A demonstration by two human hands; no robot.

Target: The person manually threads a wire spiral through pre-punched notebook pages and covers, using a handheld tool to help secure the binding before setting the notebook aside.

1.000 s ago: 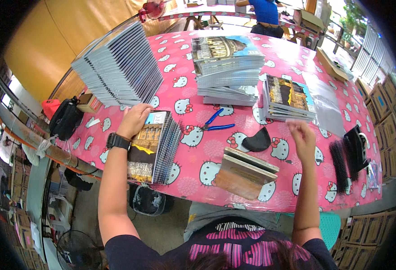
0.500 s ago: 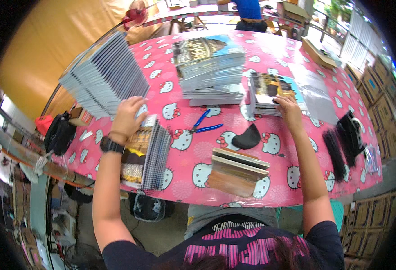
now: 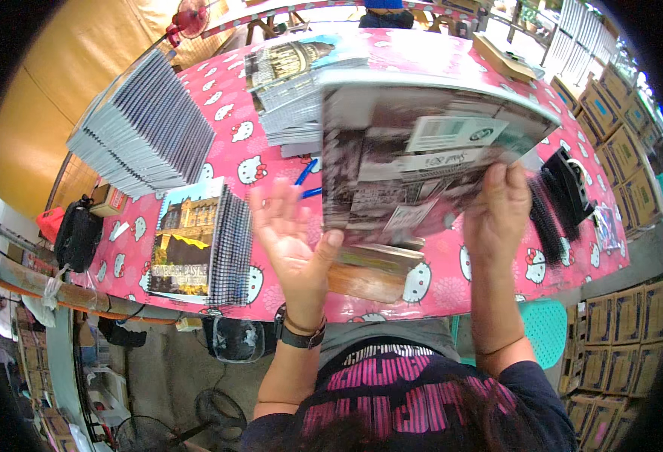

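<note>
My right hand (image 3: 497,215) grips the lower right edge of a booklet (image 3: 392,173), lifted and tilted above the table; motion smears it a little. Its dark photo side with pale label patches faces me. Beside the booklet's left edge, my left hand (image 3: 292,241) is open with fingers spread, its thumb by the lower left corner; whether they touch I cannot tell. Under the booklet lies a stack of wooden boards (image 3: 369,280), partly hidden. Blue-handled pliers (image 3: 309,179) show only in part. Left of my left hand stands a short stack of bound booklets (image 3: 184,237).
A tall stack of booklets (image 3: 143,124) stands at the far left, another stack (image 3: 286,105) at the middle back. Black binding coils (image 3: 546,230) lie on the right of the pink tablecloth (image 3: 452,290). Cardboard boxes (image 3: 610,331) are piled beyond the table's right side.
My right hand has raised a booklet from the right-hand pile and brought it toward the middle. My left hand has left the short stack and moved right, opening beside the booklet. The view has shifted.
</note>
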